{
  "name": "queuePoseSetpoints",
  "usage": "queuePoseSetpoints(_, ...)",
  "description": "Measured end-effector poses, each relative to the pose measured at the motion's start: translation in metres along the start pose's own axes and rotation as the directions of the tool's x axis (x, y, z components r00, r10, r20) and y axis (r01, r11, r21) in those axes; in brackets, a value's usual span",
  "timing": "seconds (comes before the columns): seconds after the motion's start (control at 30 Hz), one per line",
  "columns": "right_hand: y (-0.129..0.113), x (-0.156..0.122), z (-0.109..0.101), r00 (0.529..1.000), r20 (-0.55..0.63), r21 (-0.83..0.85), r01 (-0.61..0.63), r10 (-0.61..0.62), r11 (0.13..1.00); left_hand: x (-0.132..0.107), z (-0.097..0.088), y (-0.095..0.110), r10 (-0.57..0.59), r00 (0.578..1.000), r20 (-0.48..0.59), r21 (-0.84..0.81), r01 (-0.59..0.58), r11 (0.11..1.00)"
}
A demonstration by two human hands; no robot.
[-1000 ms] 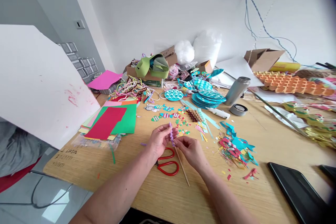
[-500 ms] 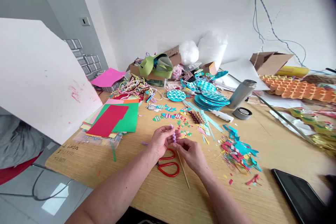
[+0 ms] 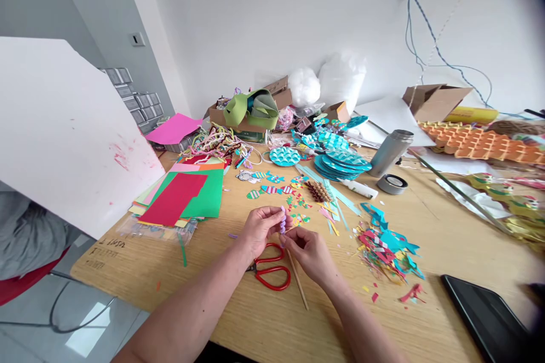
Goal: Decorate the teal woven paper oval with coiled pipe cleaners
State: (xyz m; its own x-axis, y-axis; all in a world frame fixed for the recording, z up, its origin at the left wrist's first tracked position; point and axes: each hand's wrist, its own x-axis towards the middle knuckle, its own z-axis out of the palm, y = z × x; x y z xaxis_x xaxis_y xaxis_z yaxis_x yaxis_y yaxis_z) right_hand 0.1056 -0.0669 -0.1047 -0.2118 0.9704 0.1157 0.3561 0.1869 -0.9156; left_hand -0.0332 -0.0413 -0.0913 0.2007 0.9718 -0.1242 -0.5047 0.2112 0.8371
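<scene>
My left hand [image 3: 259,228] and my right hand [image 3: 310,250] meet above the wooden table [image 3: 264,317], both pinched on a small purple folded paper strip [image 3: 283,221] that stands upright between the fingertips. Under the hands lie red-handled scissors [image 3: 269,270] and a thin wooden stick [image 3: 297,280]. Small striped paper fish [image 3: 269,187] and colourful paper bits [image 3: 298,204] lie just beyond the hands.
Red and green paper sheets [image 3: 184,197] lie at left, beside a large white board [image 3: 63,130]. A scrap heap [image 3: 385,247] sits at right, teal paper discs [image 3: 340,160], a steel bottle [image 3: 389,152] and tape roll [image 3: 392,184] behind. A black tablet [image 3: 489,317] lies front right.
The purple strip has become shorter and more bunched between the fingertips, and my hands have drawn slightly closer together. The view shifted a little.
</scene>
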Motion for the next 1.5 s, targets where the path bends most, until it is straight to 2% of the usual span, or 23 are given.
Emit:
queuePoseSetpoints(0.1, -0.002, 0.003, -0.009, 0.997, -0.076, 0.053, -0.013, 0.018, 0.998, -0.001, -0.001, 0.002, -0.070, 0.997, 0.028, -0.011, 0.070, 0.997)
queuePoseSetpoints(0.2, -0.003, 0.006, -0.021, 0.986, -0.159, 0.198, -0.009, 0.041, 0.980, -0.002, -0.004, 0.004, -0.183, 0.978, 0.098, 0.008, 0.183, 0.983)
queuePoseSetpoints(0.27, -0.002, 0.008, -0.027, 0.991, -0.127, 0.303, 0.008, 0.032, 0.953, -0.003, -0.004, 0.004, -0.258, 0.951, 0.169, 0.062, 0.251, 0.966)
queuePoseSetpoints(0.37, -0.001, 0.008, -0.031, 1.000, -0.009, 0.424, -0.005, 0.010, 0.906, -0.006, -0.003, 0.003, -0.322, 0.915, 0.244, 0.120, 0.301, 0.946)
queuePoseSetpoints(0.43, 0.000, 0.008, -0.032, 0.998, 0.053, 0.472, -0.038, 0.015, 0.881, -0.007, -0.002, 0.003, -0.330, 0.909, 0.253, 0.130, 0.306, 0.943)
queuePoseSetpoints(0.53, 0.001, 0.008, -0.031, 0.996, 0.086, 0.502, -0.073, 0.034, 0.862, -0.009, 0.000, 0.003, -0.332, 0.913, 0.236, 0.153, 0.302, 0.941)
queuePoseSetpoints(0.67, 0.000, 0.008, -0.030, 0.995, 0.091, 0.448, -0.071, 0.034, 0.891, -0.009, 0.002, 0.002, -0.307, 0.928, 0.209, 0.194, 0.268, 0.944)
queuePoseSetpoints(0.8, 0.000, 0.008, -0.030, 0.996, 0.080, 0.325, -0.054, 0.029, 0.944, -0.009, 0.003, -0.002, -0.229, 0.961, 0.152, 0.291, 0.178, 0.940)
queuePoseSetpoints(0.9, 0.003, 0.009, -0.028, 0.998, 0.052, 0.246, -0.052, 0.040, 0.968, -0.008, 0.003, -0.006, -0.155, 0.979, 0.131, 0.398, 0.091, 0.913)
queuePoseSetpoints(1.0, 0.005, 0.009, -0.025, 0.998, 0.013, 0.178, -0.060, 0.058, 0.982, -0.006, 0.002, -0.011, -0.108, 0.990, 0.089, 0.475, 0.053, 0.878)
queuePoseSetpoints(1.17, 0.004, 0.009, -0.021, 0.995, -0.081, 0.086, -0.046, 0.053, 0.995, -0.004, 0.002, -0.013, -0.077, 0.996, 0.044, 0.486, 0.046, 0.873)
queuePoseSetpoints(1.3, 0.004, 0.010, -0.022, 0.996, -0.063, 0.121, -0.062, 0.070, 0.991, -0.006, 0.005, -0.010, -0.109, 0.993, 0.047, 0.455, 0.075, 0.887)
queuePoseSetpoints(1.5, 0.006, 0.010, -0.023, 0.995, -0.080, 0.059, -0.057, 0.061, 0.997, -0.009, 0.010, -0.006, -0.148, 0.988, 0.048, 0.439, 0.112, 0.892)
